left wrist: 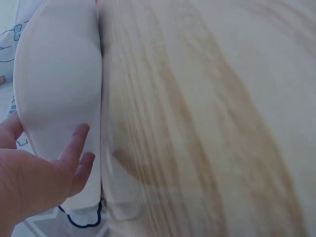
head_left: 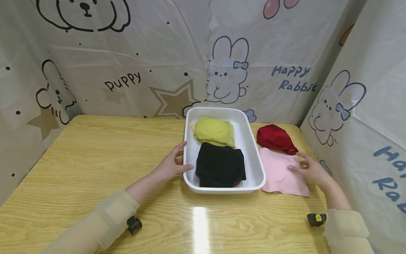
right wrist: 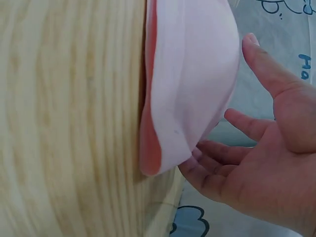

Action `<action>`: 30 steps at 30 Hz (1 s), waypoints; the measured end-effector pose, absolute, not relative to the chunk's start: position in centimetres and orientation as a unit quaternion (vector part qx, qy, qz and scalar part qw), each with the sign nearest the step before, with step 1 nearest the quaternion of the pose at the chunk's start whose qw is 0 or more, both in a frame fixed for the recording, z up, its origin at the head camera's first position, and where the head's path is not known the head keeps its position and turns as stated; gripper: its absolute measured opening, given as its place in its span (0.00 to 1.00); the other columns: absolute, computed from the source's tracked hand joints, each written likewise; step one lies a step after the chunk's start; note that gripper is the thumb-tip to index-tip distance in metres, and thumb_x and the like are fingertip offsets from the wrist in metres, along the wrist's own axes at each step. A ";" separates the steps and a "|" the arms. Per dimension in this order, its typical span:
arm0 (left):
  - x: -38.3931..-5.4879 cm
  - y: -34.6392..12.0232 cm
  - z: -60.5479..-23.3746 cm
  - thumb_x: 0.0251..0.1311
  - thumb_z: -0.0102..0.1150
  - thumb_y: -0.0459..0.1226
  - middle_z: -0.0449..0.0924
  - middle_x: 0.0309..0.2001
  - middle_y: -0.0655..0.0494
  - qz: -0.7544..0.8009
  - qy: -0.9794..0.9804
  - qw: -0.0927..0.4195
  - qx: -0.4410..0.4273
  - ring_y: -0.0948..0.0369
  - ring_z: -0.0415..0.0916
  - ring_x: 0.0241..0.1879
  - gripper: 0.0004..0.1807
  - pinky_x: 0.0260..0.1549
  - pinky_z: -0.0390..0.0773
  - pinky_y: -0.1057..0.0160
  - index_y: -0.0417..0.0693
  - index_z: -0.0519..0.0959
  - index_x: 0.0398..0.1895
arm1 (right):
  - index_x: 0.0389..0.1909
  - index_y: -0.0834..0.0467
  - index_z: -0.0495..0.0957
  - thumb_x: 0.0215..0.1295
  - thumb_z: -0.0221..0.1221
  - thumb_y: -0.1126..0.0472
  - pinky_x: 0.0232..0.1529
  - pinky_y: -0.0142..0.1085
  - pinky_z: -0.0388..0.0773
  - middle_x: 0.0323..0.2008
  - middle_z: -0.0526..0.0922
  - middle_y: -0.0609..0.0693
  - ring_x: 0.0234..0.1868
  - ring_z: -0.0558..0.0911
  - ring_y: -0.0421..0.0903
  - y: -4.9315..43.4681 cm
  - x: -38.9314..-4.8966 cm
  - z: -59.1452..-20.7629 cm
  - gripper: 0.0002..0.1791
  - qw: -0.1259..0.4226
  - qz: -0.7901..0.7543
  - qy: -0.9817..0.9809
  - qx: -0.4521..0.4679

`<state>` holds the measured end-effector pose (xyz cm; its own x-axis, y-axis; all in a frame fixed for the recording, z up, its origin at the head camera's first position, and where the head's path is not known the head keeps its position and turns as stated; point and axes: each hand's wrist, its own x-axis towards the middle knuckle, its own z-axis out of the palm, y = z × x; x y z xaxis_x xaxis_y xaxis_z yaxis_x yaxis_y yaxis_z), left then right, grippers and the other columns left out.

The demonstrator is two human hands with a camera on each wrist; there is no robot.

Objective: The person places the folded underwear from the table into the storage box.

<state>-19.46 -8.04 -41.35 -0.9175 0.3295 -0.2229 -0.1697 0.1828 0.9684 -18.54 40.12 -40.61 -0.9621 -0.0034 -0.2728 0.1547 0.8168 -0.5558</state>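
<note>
A white plastic tub [head_left: 251, 155] stands on the table. My left hand [head_left: 172, 164] is at its left side, thumb over the rim and fingers along the outer wall; in the left wrist view these fingers [left wrist: 74, 150] lie against the wall. In the tub are a folded yellow garment [head_left: 214, 130] and, nearer me, a folded black garment [head_left: 220, 164], with dark red fabric showing under it. A thin pink garment [head_left: 280, 173] lies flat to the right of the tub. My right hand [head_left: 312, 171] is at its right edge, fingers apart and relaxed; in the right wrist view the fingertips [right wrist: 192, 165] are beside the pink fabric.
A bunched dark red garment [head_left: 276, 137] lies behind the pink one, right of the tub. The wooden table [head_left: 120, 151] extends to the left and front. Printed white cloth [head_left: 152, 53] hangs behind the table and along its sides.
</note>
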 end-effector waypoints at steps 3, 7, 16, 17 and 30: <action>-19.4 -8.0 -41.3 0.55 0.65 0.31 0.55 0.69 0.44 0.637 0.744 0.196 0.049 0.45 0.63 0.63 0.50 0.45 0.80 0.53 0.62 0.46 0.74 | 0.72 0.66 0.42 0.60 0.56 0.35 0.54 0.60 0.70 0.62 0.58 0.77 0.60 0.63 0.71 40.3 -18.8 -40.9 0.54 0.142 -0.293 0.944 0.048; -19.4 -7.9 -41.4 0.55 0.64 0.29 0.54 0.69 0.44 0.648 0.734 0.201 0.040 0.44 0.65 0.63 0.50 0.41 0.82 0.53 0.63 0.46 0.74 | 0.73 0.64 0.42 0.57 0.57 0.34 0.52 0.60 0.71 0.62 0.58 0.76 0.59 0.63 0.70 40.4 -19.2 -41.2 0.56 0.152 -0.286 0.945 0.057; -19.1 -7.8 -41.2 0.59 0.60 0.29 0.52 0.70 0.44 0.647 0.734 0.201 0.038 0.43 0.64 0.63 0.46 0.42 0.81 0.52 0.63 0.45 0.75 | 0.70 0.66 0.50 0.55 0.63 0.39 0.48 0.52 0.77 0.59 0.62 0.77 0.54 0.70 0.67 40.4 -20.1 -41.8 0.53 0.141 -0.285 0.948 0.029; -19.1 -7.8 -41.2 0.60 0.59 0.29 0.52 0.70 0.44 0.648 0.734 0.200 0.039 0.43 0.64 0.63 0.46 0.42 0.81 0.52 0.62 0.45 0.75 | 0.70 0.66 0.51 0.54 0.64 0.39 0.47 0.51 0.77 0.59 0.62 0.77 0.54 0.70 0.67 40.4 -20.1 -41.8 0.53 0.142 -0.288 0.947 0.028; -19.2 -7.7 -41.4 0.58 0.60 0.28 0.54 0.70 0.45 0.651 0.732 0.197 0.036 0.45 0.66 0.62 0.47 0.39 0.82 0.54 0.65 0.46 0.74 | 0.71 0.58 0.52 0.53 0.65 0.40 0.52 0.58 0.72 0.65 0.53 0.76 0.60 0.63 0.71 40.6 -20.2 -42.4 0.51 0.144 -0.331 0.932 0.037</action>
